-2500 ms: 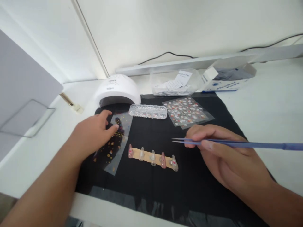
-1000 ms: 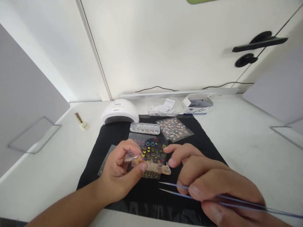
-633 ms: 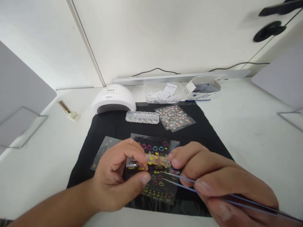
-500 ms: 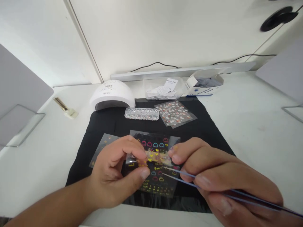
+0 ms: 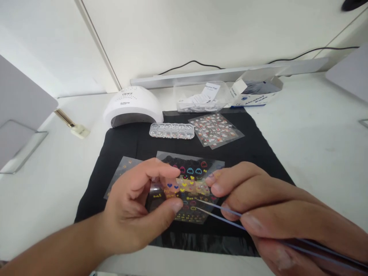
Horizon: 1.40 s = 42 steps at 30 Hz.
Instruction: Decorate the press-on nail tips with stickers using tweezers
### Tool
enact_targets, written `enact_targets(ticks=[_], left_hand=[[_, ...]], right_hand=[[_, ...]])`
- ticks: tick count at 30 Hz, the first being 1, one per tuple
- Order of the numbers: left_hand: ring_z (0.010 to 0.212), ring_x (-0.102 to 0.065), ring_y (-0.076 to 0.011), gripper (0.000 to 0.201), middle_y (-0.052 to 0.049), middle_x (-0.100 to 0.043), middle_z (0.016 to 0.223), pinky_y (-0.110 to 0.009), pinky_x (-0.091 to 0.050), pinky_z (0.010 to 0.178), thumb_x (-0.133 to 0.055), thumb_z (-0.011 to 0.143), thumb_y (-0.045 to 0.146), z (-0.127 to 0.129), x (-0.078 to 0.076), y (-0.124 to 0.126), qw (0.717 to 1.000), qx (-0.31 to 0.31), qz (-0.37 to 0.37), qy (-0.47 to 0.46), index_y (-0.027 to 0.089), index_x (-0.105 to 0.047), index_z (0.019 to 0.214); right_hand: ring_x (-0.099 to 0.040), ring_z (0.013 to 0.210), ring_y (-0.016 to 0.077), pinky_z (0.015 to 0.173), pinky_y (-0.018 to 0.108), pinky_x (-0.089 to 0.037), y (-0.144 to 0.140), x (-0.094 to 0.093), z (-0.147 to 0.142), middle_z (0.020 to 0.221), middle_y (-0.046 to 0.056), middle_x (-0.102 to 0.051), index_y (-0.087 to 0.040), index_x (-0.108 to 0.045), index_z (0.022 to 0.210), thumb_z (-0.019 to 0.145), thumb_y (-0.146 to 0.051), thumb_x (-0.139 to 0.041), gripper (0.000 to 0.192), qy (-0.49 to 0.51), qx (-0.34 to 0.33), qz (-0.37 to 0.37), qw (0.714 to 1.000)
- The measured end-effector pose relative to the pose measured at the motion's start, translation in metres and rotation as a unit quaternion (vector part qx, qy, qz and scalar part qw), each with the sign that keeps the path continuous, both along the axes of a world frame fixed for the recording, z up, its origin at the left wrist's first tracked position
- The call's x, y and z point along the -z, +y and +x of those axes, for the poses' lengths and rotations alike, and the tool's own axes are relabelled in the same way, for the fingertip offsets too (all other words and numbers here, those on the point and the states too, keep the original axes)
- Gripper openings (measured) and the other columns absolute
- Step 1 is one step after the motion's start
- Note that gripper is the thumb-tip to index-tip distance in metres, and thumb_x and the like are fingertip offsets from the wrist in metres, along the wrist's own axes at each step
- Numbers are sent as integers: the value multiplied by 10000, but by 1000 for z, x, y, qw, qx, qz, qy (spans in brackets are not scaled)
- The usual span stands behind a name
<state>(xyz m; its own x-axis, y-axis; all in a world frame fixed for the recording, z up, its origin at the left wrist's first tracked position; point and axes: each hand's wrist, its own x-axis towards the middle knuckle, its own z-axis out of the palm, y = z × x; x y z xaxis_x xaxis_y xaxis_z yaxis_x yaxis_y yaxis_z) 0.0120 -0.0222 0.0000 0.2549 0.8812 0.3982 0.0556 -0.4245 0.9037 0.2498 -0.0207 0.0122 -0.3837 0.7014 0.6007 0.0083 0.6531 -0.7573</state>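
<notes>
We see the left hand [image 5: 135,209] curled, thumb and forefinger pinching the left end of a tan tape strip [image 5: 186,186] that carries small glossy false nails. The right hand [image 5: 276,214] has its forefinger tip on the strip's right end, while the rest of that hand is closed round thin blue metal tweezers [image 5: 227,216]. The tweezer prongs stand slightly apart, tips just below the strip, gripping nothing. The tweezer handle runs off the bottom right of the view.

The strip hangs above a clear glossy sticker sheet [image 5: 195,168] with neon outline shapes, lying near the front edge of a black mat [image 5: 258,153]. The nails on the strip blend into the sheet's print, so we cannot count them. A second dark sticker sheet [image 5: 122,172] sits at the mat's left side, mostly hidden by the left hand.

Toward the mat's back edge:
- clear plastic segmented gem box [image 5: 171,130], contents too small to tell
- two overlapping sticker sheets with red and white motifs [image 5: 216,129]

Off the mat on the white table [image 5: 316,126], along its back edge:
- domed white nail lamp [image 5: 132,106]
- clear tub of white sachets [image 5: 201,99]
- open blue and white carton [image 5: 255,94], label blurred

Near the table's left edge lies a small gold-capped bottle [image 5: 71,124] on its side.
</notes>
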Motion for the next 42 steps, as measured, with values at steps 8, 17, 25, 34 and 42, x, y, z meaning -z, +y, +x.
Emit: enact_targets(ticks=[8, 17, 25, 34, 42], left_hand=[[819, -659, -119, 515, 22, -707, 943, -204, -560, 803, -767, 830, 40, 1, 1, 1, 1000, 15, -17, -14, 334, -705, 1249], [795, -676, -121, 545, 19, -709, 927, -196, -600, 768, -796, 779, -3, 6, 0, 1, 995, 27, -69, -66, 326, -730, 1210], [767, -671, -117, 435, 15, -703, 884, -207, -592, 754, -787, 780, 10, 6, -3, 1, 997, 20, -61, -50, 285, -759, 1116], [836, -699, -105, 611, 21, -722, 973, -156, -605, 777, -785, 764, -40, 6, 0, -2, 981, 68, -141, -110, 352, -732, 1230], [775, -632, -87, 615, 27, -660, 969, -142, -584, 749, -717, 842, -19, 4, 6, -2, 988, 60, -107, -90, 410, -677, 1282]], right_hand=[[-783, 817, 293, 841, 513, -666, 1, -1, 5, 795, 66, -790, -340, -716, 1234, 1003, -248, -576, 285, -44, -11, -3, 999], [-772, 797, 286, 808, 497, -682, 4, 0, 3, 793, 76, -785, -296, -771, 1149, 980, -254, -620, 229, -14, -17, 3, 1000], [-760, 666, 253, 657, 413, -695, 8, -18, -14, 653, 64, -745, -315, -819, 1024, 999, -318, -616, 205, 0, 26, 26, 999], [-741, 835, 262, 821, 480, -650, 2, -1, -5, 827, 63, -762, -338, -781, 1149, 995, -290, -632, 220, 32, 5, -52, 998], [-727, 855, 254, 867, 474, -612, 2, 5, -9, 843, 54, -754, -322, -803, 1108, 974, -265, -663, 202, 92, 31, -61, 993]])
